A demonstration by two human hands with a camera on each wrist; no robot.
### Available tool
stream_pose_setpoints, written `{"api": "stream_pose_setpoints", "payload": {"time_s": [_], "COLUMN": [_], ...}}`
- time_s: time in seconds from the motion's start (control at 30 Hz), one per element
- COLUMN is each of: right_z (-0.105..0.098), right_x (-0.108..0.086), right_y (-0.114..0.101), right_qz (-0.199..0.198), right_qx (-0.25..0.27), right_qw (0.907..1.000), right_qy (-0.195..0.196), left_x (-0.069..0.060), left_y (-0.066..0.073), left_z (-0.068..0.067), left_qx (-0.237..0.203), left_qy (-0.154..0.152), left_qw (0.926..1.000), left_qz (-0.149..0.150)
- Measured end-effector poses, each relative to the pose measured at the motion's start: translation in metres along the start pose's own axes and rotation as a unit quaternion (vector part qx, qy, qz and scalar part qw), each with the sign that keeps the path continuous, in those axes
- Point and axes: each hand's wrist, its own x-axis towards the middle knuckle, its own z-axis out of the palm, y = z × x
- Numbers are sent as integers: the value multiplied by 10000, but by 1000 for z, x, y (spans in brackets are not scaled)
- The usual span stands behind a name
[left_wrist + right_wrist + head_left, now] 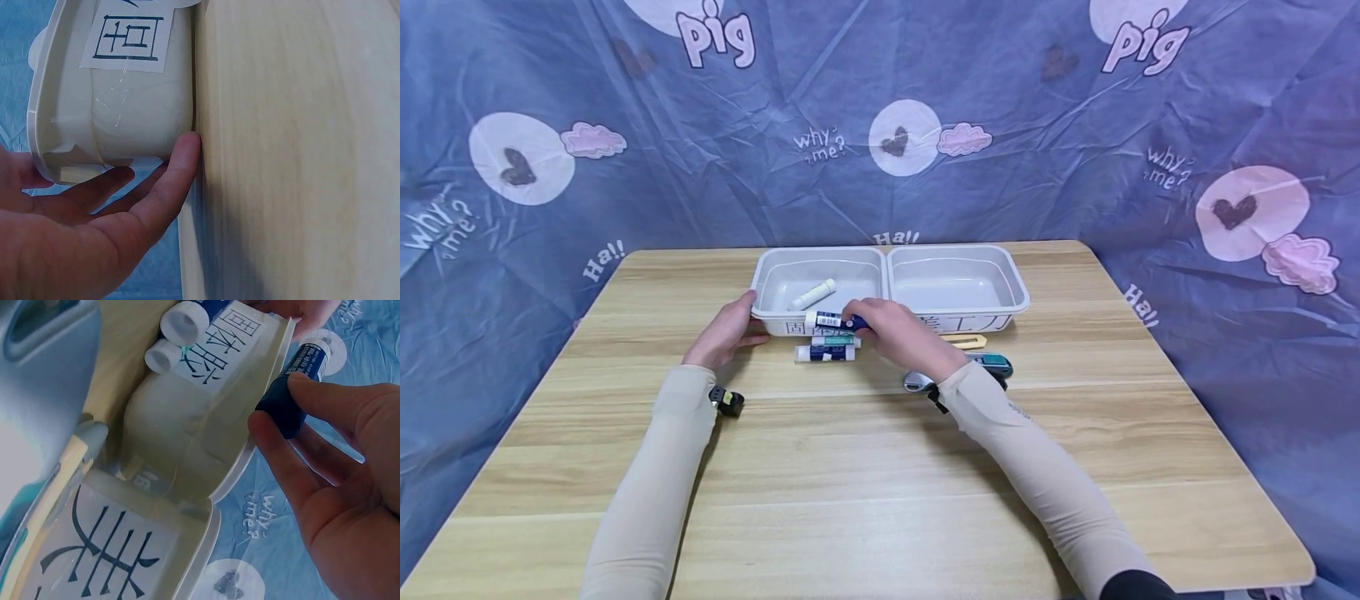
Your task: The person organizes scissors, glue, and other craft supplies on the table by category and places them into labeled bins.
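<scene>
Pinched between the thumb and fingers of my right hand (898,333) (356,456) is a dark blue glue stick (831,321) (294,394) with a white end, held at the front rim of the left white bin (762,279) (137,119). Inside that bin lies a white glue stick (813,294). My left hand (726,333) (106,225) touches the left bin's outer left end, its fingers extended along the wall and base. In front of the bin, a green-labelled glue stick (835,341) and a blue-labelled one (825,354) lie side by side on the table.
The right white bin (1022,292) (206,550) stands beside the left one. In front of it lie a yellow utility knife (966,342) and a teal and grey cutter (992,362), partly behind my right arm. A printed blue cloth (850,192) hangs behind the wooden table (850,500).
</scene>
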Motion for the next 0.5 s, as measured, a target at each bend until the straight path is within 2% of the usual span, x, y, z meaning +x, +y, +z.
{"api": "stream_pose_setpoints", "payload": {"time_s": [0.5], "right_z": [-12], "right_x": [0], "right_y": [9], "right_qz": [265], "right_qx": [92], "right_qw": [9986], "right_qy": [444], "left_x": [0], "left_y": [0], "left_z": [1], "left_qx": [-122], "left_qy": [-83], "left_qw": [9999], "left_qz": [-4]}}
